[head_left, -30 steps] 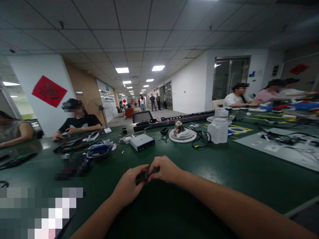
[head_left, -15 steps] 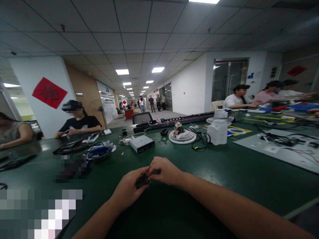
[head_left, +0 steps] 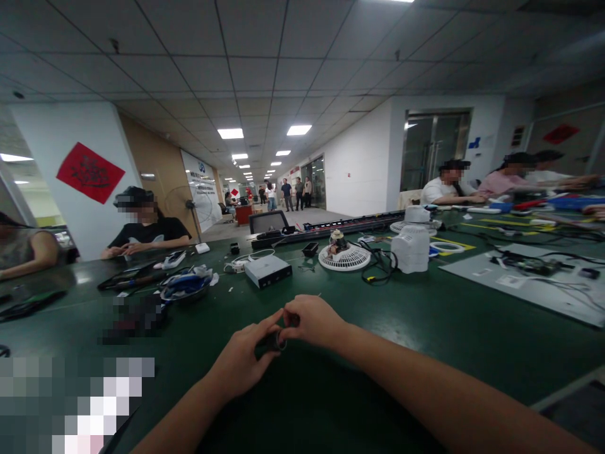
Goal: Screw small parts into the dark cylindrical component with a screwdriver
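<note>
Just above the front of the table, my left hand (head_left: 243, 359) has its thumb and fingers closed around a small dark cylindrical part (head_left: 275, 341). A ring-like open end of that part faces right. My right hand (head_left: 309, 320) is pinched at the part's upper right, its fingertips close to the rim. A thin, pale tip (head_left: 320, 294) shows above the right knuckles. What the right fingers grip is hidden by the hand.
Beyond my hands are an optical disc drive (head_left: 268, 271), a white fan grille with a motor (head_left: 344, 257), a white housing (head_left: 410, 253) and black cables (head_left: 380, 268). A grey panel (head_left: 501, 284) lies right. Several people sit around the green table (head_left: 359, 315).
My right hand has turned slightly and its fingers are curled tighter. The cylinder's ring end shows more clearly, and a thin tip now appears above the right hand. The view has shifted slightly.
</note>
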A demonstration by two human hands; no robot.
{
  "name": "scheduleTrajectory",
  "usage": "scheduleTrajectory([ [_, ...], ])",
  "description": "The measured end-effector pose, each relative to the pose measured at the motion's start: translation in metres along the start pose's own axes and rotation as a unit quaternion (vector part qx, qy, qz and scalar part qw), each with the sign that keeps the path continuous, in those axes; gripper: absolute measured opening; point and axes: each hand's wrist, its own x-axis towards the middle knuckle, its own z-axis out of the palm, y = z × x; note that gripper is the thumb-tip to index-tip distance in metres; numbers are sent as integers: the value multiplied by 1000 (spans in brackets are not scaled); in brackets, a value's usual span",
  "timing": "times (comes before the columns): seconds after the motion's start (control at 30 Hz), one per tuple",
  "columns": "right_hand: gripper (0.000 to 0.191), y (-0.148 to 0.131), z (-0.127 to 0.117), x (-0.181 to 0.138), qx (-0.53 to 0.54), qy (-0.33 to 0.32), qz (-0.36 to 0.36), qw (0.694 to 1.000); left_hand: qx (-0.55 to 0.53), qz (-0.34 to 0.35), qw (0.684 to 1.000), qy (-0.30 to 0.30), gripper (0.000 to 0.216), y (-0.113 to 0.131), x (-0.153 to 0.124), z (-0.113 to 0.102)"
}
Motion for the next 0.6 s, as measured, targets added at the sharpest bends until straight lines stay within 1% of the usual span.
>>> scheduleTrajectory([
  [0.07,29,3,1,1,-4,-2,-14,1000,-23,8,1000,15,72,-1,0,1],
  [0.17,26,7,1,0,-18,-5,-51,999,-20,24,999,40,63,-3,2,3],
  [0.23,28,4,-6,-2,-28,6,-83,996,-8,27,997,67,60,-4,4,4],
  [0.27,26,0,-13,-4,-26,25,-101,994,-5,21,996,82,60,-4,5,4],
  [0.33,20,-17,-35,-8,-8,87,-140,986,-2,1,994,106,59,-6,7,3],
  [0.4,23,-42,-60,-16,41,150,-175,972,-3,-17,994,105,59,-8,8,1],
  [0.43,25,-55,-70,-23,69,154,-200,965,-6,-25,995,101,59,-9,9,0],
  [0.47,26,-67,-75,-32,88,137,-229,960,-9,-32,995,98,60,-11,9,0],
  [0.5,24,-77,-73,-43,96,102,-244,960,-13,-39,994,98,61,-13,10,0],
  [0.53,21,-85,-63,-58,100,62,-254,960,-15,-46,993,104,63,-15,10,1],
  [0.57,18,-90,-44,-76,106,24,-267,958,-15,-51,992,112,63,-17,11,2],
  [0.6,16,-94,-18,-97,111,-6,-268,957,-15,-54,991,121,64,-19,12,4],
])
